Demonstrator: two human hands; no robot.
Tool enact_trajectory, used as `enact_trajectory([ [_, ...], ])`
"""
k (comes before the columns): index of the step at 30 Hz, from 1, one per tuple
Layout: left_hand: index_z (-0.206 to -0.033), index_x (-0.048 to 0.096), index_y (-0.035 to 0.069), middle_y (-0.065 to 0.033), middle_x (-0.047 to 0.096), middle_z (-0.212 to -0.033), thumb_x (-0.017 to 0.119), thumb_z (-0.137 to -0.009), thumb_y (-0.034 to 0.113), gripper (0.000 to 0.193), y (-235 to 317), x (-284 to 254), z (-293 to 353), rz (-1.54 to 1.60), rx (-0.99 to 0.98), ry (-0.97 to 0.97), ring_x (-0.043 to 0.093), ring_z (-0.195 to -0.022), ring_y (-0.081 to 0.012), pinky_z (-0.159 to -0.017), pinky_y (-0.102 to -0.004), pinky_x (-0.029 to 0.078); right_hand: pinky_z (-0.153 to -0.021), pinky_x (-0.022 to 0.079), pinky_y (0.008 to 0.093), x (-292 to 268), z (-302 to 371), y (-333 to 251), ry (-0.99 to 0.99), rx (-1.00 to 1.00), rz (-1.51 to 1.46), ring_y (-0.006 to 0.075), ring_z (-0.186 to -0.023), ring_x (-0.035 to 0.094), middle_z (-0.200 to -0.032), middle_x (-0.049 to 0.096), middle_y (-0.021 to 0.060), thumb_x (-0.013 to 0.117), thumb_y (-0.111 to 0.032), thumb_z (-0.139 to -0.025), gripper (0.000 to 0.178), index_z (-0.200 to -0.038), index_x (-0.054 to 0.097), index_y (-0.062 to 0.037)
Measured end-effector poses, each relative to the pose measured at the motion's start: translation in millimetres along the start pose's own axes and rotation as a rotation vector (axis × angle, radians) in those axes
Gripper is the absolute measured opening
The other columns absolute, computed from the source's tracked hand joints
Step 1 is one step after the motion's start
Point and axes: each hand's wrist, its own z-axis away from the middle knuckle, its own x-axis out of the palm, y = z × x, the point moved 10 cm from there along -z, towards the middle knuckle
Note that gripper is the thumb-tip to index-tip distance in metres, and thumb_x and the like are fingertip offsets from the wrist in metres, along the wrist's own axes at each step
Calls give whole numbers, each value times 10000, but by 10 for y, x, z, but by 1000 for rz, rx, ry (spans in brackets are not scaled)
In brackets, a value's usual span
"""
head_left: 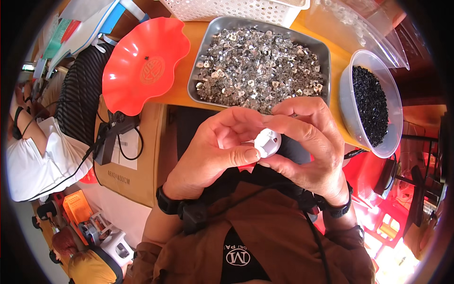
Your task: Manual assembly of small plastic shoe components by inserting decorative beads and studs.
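A small, round, white plastic part (267,143) with moulded recesses is held up in front of me, just off the near edge of the metal tray. My left hand (208,144) is closed around its left side, the thumb pressed on the near edge. The fingers of my right hand (312,144) curl over the far and right sides, with its thumb beneath. Both sets of fingertips meet at the part; whether a smaller piece is pinched between them is hidden. Beyond my hands, small metal pieces (260,66) fill the grey metal tray (327,71).
A wavy-rimmed red dish (142,52) stands left of the tray. To the right is a clear tub (347,92) of small black pieces (370,106). A white perforated basket (231,10) is behind. Cables hang over a cardboard box (130,177) at left; other people sit beyond.
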Motion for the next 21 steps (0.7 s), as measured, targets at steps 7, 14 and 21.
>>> enact_trajectory([
  [7, -1155, 533, -4, -68, 596, -1029, 640, -837, 41, 338, 64, 36, -3, 0, 54, -55, 571, -849, -104, -629, -222, 466, -685, 473, 329, 33, -62, 5, 39, -29, -75, 229, -828, 568, -948, 566, 56, 776, -5, -483, 526, -991, 681, -105],
  [14, -1167, 528, -8, -66, 596, -1017, 648, -829, 42, 362, 17, -44, 0, -58, -10, -25, 567, -828, -100, -625, -220, 463, -680, 507, 300, 118, -59, 50, -31, -55, -39, 220, -873, 581, -1020, 551, 126, 825, -98, -588, 415, -964, 657, -45],
  [21, -1146, 532, -15, -79, 614, -998, 698, -791, 85, 404, -52, -51, 1, -16, -38, -39, 591, -886, -148, -724, -278, 484, -768, 464, 355, 140, -100, 158, -63, 66, -209, 256, -897, 567, -994, 600, 76, 843, -112, -494, 446, -900, 661, -85],
])
